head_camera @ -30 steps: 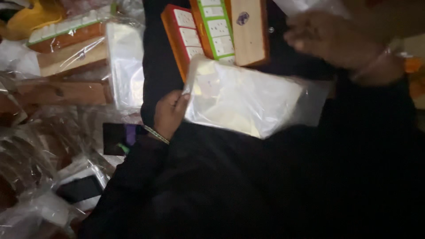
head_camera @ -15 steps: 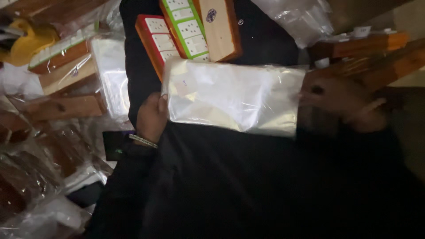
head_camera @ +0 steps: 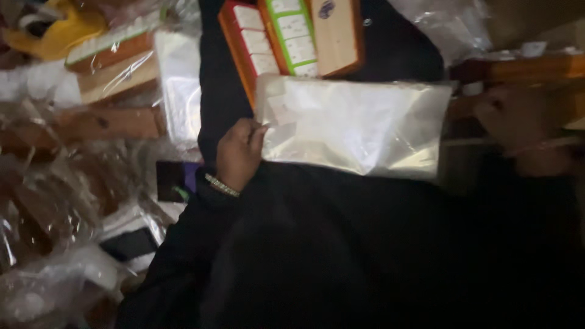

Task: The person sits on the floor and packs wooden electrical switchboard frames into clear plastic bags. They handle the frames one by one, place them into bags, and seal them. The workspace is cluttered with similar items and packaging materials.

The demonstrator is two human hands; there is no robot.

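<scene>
Bagging step: a clear bag (head_camera: 359,128) lies mid-frame across the dark lap.
Left hand (head_camera: 239,152) pinches its left edge; right hand (head_camera: 518,119), far right, grip unclear. Wooden boards (head_camera: 292,36) sit just above; loading one needs the bag's mouth opened.

Only one view is given, taken from the head and directed steeply down at the lap. The scene is seen from near, the black garment (head_camera: 341,244) filling the lower frame; no second view is offered.
</scene>
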